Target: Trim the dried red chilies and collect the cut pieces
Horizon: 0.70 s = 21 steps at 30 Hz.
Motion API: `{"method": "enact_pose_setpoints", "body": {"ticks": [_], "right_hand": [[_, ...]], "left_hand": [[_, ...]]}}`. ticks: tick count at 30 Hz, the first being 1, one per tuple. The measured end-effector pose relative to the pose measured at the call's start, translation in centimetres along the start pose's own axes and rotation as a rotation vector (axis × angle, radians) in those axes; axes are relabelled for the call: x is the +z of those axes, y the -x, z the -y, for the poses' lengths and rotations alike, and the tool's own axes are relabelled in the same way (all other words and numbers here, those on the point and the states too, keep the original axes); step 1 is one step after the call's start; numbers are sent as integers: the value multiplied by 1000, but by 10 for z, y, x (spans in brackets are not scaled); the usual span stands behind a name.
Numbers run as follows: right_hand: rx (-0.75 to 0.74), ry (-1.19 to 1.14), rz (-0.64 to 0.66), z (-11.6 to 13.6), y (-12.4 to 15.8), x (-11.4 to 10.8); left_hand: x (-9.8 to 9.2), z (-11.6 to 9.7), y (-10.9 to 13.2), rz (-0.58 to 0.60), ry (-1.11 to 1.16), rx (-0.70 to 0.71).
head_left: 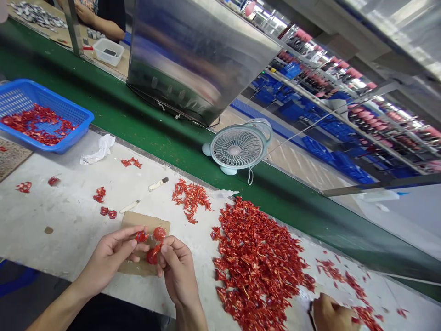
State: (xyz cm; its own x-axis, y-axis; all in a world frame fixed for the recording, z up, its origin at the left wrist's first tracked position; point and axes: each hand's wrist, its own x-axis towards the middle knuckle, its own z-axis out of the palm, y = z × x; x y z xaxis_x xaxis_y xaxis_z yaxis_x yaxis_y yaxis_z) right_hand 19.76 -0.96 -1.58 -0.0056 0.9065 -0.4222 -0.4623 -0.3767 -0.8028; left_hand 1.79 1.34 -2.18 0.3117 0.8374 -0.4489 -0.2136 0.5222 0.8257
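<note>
My left hand (108, 257) and my right hand (179, 271) meet over a brown cardboard sheet (144, 262), pinching a small cluster of glossy red rounded pieces (153, 243) between their fingertips. To my right lies a large heap of thin red shiny strips (257, 271) on the white bench top (62, 220). A smaller heap of the same strips (190, 200) sits beyond my hands. Several loose red bits (103, 211) lie to the left. Two small white-handled blades (158, 184) rest just past the cardboard. Another person's hand (332, 315) touches the heap's lower right edge.
A blue plastic basket (65, 94) holding red strips stands at the far left, near a crumpled white tissue (99, 149). Beyond runs a green conveyor belt (165, 108), with a steel panel (196, 55), a small fan (237, 147), and a seated person (99, 18) across it.
</note>
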Motion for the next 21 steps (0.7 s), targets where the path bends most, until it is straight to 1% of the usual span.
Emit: {"method": "enact_pose_setpoints", "body": {"ticks": [5,9,12,17,21], "right_hand": [[-65,102,21,-4,-1,1],[-89,226,-25,-2,0,7],[-106,300,-70,1,2,11],[-141,339,-131,2,6,16],[-171,334,-151,0,8,18]], "left_hand": [[5,5,2,10,-7,29],[7,9,3,-11,-8,46],[8,10,4,-28,-6,25],[11,12,5,-26,58,13],[15,14,4,-62,104,15]]}}
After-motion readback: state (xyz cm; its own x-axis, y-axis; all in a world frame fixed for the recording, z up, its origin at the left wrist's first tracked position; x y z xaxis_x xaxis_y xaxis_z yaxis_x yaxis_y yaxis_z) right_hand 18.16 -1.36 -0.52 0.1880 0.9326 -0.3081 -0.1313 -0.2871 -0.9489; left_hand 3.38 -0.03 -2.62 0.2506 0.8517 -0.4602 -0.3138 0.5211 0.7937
